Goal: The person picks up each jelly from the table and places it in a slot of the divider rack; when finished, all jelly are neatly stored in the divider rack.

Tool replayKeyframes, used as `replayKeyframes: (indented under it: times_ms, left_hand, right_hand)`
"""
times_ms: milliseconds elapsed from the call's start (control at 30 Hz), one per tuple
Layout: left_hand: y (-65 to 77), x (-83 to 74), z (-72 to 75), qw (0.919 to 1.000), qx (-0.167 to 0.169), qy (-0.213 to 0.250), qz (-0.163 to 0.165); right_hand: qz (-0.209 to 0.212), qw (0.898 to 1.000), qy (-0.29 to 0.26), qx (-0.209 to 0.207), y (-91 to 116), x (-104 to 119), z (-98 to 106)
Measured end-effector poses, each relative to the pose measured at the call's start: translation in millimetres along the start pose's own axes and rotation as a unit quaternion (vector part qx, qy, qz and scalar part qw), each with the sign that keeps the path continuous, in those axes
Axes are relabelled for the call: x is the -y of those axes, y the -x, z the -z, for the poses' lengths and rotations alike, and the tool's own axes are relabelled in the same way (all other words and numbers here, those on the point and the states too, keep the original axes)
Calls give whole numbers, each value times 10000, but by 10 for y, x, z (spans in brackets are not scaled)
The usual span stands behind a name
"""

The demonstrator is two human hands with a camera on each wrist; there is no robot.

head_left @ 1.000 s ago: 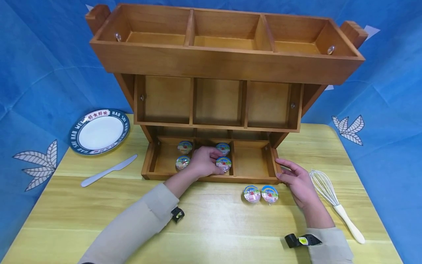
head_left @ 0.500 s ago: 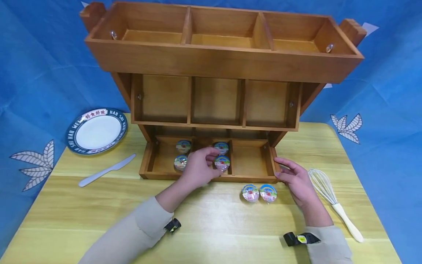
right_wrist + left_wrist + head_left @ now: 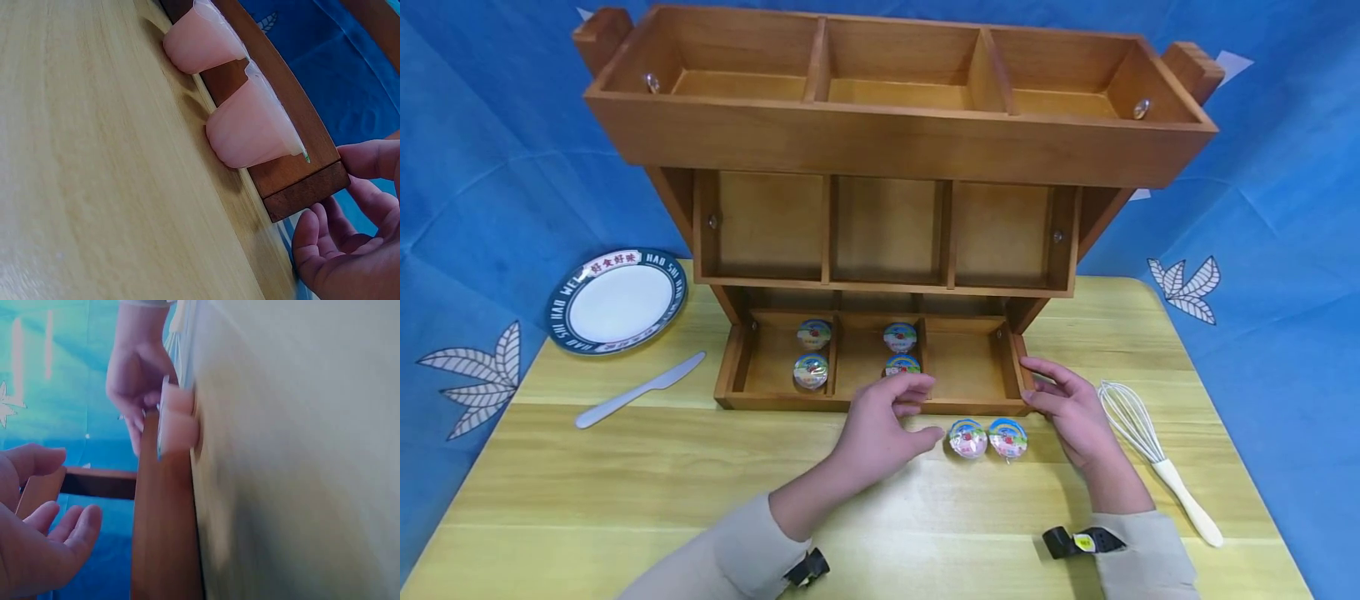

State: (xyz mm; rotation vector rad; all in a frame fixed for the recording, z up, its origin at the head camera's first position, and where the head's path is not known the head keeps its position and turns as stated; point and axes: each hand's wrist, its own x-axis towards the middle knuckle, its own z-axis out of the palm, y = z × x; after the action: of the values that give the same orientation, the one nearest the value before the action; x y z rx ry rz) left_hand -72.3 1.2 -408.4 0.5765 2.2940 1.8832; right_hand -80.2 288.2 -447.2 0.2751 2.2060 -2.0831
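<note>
My left hand is just in front of the wooden rack's bottom tray, its fingers parted and holding nothing. Its thumb tip points at two pink jelly cups with printed foil lids, a left one and a right one, standing side by side on the table. At the tray's right front corner, my right hand grips the wooden end with thumb and fingers, as the right wrist view also shows. Two jelly cups sit in the tray's left compartment, the front one near the divider. The middle compartment has two more, the front one partly behind my left hand.
Above the tray rise the rack's middle tier and overhanging top tier, each split into three compartments. On the left are a green-rimmed plate and a pale spreading knife. A whisk lies beside my right hand.
My left hand has let go of the front jelly cup in the middle compartment and come out over the tray's front edge, toward the two cups on the table. My right hand stays at the corner.
</note>
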Motion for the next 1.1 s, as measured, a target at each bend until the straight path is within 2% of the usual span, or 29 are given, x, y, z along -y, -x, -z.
replayKeyframes:
  times_ms: [167,267,433,567,633,867,1100]
  left_hand:
    - [34,2,-123,9981,392,191,426]
    - [53,36,-196,9964,590,134,596]
    - [96,122,-285,9935,709,-328,826]
    - [101,208,-352,9910,679,-793,843]
    - [96,251,-386,9902,689,-864,858]
    - [73,335,-486,9920,736,-494,896]
    - [67,427,-589,9943,430,-122,965]
  right_hand:
    - [-34,10000,21,-18,10,14,-6]
    - [-79,9999,63,-27,18,19,-2]
    - [-149,9998,100,1,17,24,0]
    - [-130,9999,65,0,9,26,-5]
    - [-122,9999,28,4,7,26,-7]
    - [-94,10000,11,24,7,22,-4]
    - [-25,10000,4,1,4,9,-7]
